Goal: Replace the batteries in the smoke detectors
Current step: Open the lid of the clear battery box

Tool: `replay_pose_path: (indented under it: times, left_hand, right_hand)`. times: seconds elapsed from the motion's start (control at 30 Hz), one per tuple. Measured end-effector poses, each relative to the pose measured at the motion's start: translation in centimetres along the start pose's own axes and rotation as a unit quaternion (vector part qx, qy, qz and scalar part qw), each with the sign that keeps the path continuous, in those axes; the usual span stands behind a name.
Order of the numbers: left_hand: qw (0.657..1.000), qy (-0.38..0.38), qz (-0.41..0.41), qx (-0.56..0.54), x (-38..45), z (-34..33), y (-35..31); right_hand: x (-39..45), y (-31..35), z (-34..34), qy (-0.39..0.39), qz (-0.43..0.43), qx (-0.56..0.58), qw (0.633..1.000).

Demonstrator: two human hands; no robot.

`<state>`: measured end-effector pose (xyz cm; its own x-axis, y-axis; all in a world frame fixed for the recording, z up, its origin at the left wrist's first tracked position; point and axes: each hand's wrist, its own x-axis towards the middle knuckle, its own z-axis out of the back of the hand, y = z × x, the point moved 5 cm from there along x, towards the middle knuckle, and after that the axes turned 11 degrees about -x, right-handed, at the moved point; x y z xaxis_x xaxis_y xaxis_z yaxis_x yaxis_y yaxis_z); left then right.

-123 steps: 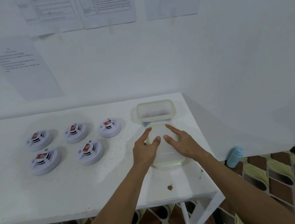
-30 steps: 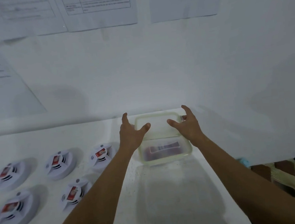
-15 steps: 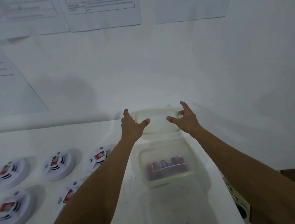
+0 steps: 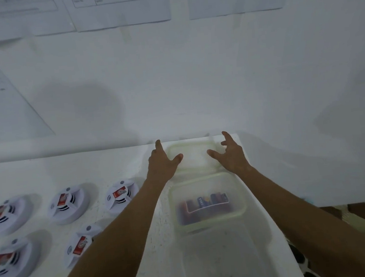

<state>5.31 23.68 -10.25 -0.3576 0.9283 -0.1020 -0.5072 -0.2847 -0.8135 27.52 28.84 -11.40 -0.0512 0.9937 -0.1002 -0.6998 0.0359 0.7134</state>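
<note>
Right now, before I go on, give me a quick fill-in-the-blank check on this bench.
1. The detectors on the table number ____.
2. The batteries lie inside the clear ____.
3. The lid lies on the table between the box and the ____.
4. Both hands, left and right, are at the ____.

Missing: five; box; wall; lid

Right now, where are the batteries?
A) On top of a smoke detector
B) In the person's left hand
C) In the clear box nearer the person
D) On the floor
C: the batteries lie inside the clear box nearer the person, in front of the lid by the wall.
</note>
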Motion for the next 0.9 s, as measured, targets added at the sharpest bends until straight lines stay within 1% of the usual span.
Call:
replay_pose_path:
  times: [0.1,0.17,0.23,0.37,0.43,0.63,0.8,0.9]
  left_hand:
    - [0.998,-0.016,-0.023,-0.057,-3.0,1.4,-0.1]
    - [0.997,-0.016,-0.037,-0.061,-5.8,2.1,0.0]
    - [0.998,0.001,-0.03,-0.058,-8.6,2.5,0.3]
    - [0.999,0.047,0.016,-0.015,-13.2,2.1,1.4]
    - [0.998,0.057,0.037,-0.008,-14.4,1.6,1.7]
    - [0.997,0.043,0.054,-0.036,-12.9,0.7,1.2]
    - [0.988,-0.002,0.088,-0.125,-11.6,0.3,1.2]
    - [0.979,-0.025,0.085,-0.185,-11.0,0.1,1.4]
  right_hand:
    - [-2.7,0.3,1.0,-0.019,0.013,0.05,0.998]
    - [-4.9,0.4,1.6,-0.022,0.024,0.07,0.997]
    - [-7.1,0.3,1.9,-0.016,0.035,0.078,0.996]
    - [-10.9,-1.0,1.4,0.03,0.045,0.027,0.998]
    - [-11.8,-1.6,0.9,0.048,0.047,0.003,0.998]
    - [-10.9,-1.0,0.5,0.058,0.022,0.009,0.998]
    - [-10.5,-0.4,0.5,0.068,0.015,0.037,0.997]
    - [-10.5,-0.4,0.3,0.069,0.01,0.052,0.996]
